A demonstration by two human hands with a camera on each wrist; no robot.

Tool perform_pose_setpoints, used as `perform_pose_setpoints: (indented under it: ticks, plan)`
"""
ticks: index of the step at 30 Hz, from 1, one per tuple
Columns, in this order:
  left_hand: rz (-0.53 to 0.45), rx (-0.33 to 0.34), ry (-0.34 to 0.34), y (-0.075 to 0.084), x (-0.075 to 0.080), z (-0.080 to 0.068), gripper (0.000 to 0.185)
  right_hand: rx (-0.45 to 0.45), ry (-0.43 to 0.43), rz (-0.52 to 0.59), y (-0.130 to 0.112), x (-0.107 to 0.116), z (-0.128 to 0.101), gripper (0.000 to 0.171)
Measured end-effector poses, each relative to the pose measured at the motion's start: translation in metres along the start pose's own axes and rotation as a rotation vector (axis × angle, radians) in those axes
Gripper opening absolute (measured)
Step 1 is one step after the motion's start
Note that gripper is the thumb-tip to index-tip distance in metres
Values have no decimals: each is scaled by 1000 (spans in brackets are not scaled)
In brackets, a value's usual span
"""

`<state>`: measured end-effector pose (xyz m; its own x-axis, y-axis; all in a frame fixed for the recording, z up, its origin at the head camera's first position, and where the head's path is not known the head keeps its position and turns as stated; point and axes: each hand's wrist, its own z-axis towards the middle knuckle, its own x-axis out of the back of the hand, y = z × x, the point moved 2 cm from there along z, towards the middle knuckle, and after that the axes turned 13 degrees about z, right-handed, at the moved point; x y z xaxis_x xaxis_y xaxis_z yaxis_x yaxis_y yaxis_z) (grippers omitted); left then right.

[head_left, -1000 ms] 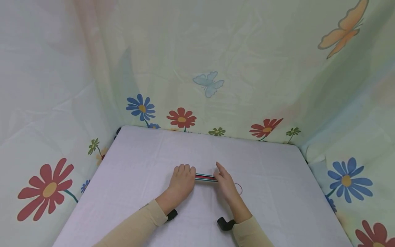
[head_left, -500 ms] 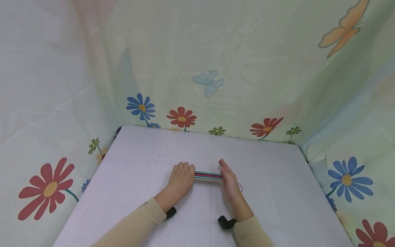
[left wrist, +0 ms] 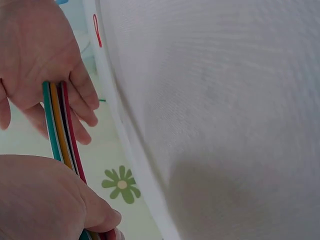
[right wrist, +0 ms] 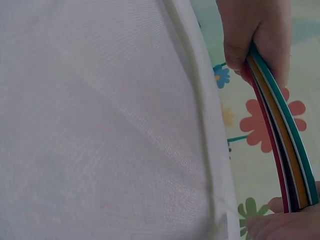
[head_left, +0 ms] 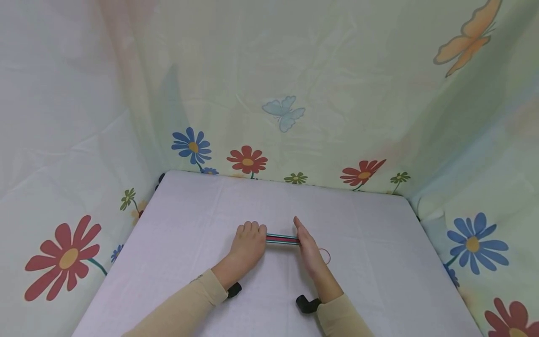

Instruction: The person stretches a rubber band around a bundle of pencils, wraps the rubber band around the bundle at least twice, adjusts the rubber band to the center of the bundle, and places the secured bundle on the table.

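In the head view my left hand (head_left: 248, 244) grips one end of a bundle of long, thin coloured sticks (head_left: 283, 239), held level over the white-covered table. Teal, orange, black and red sticks (left wrist: 62, 125) lie side by side in the left wrist view, with pale lines along them. Against their free ends stands the palm of my right hand (head_left: 310, 252), fingers straight and pointing away from me. The left fist hides the other ends. On the cloth just right of the right hand lies a thin red loop (head_left: 325, 255), like a rubber band.
A white cloth covers the table (head_left: 362, 243). Curtains (head_left: 320, 61) printed with flowers and butterflies enclose its back and sides. Black fittings (head_left: 307, 304) show near both wrists.
My right hand first shifts right, exposing more of the sticks, then comes back left so its straightened palm meets their ends. My left hand stays nearly in place, holding the bundle.
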<state>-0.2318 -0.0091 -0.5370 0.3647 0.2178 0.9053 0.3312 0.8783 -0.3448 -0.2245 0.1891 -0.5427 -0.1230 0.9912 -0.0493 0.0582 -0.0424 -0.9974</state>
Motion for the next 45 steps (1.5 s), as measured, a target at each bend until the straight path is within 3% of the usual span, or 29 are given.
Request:
perform_pose_setpoints:
  ticks: [4, 10, 13, 15, 18, 22, 28, 32, 34, 40, 45]
  plan:
    - [-4, 14, 12, -1, -1, -1, 16, 52, 10, -229, -2, 0, -3, 65]
    - [13, 22, 26, -2, 0, 0, 17, 304, -26, -896, -3, -8, -13, 81]
    - [19, 20, 39, -3, 0, 1, 18, 424, -27, -1127, -4, -14, -16, 83]
    - [26, 15, 50, -3, -1, 1, 17, 451, -25, -1216, -4, -17, -16, 83]
    - [34, 4, 54, -2, -1, 1, 17, 433, -18, -1281, -6, -23, -16, 79]
    - [46, -7, 45, -1, -1, 2, 18, 383, 6, -1289, -3, -24, -15, 64]
    - [37, 4, 54, -2, 3, 1, 19, 492, 64, -1315, 3, -23, -15, 45]
    - [24, 4, 26, -2, 2, 2, 17, 505, 78, -1311, 4, -25, -17, 46]
    - [25, 1, 17, -1, 1, 2, 18, 469, 64, -1298, 3, -26, -18, 54]
    - [42, -5, 12, -4, -1, -1, 24, 247, 58, -1245, -3, -20, -24, 79]
    - [38, 5, 21, -9, 0, -3, 26, 121, 110, -1257, -11, -9, -34, 83]
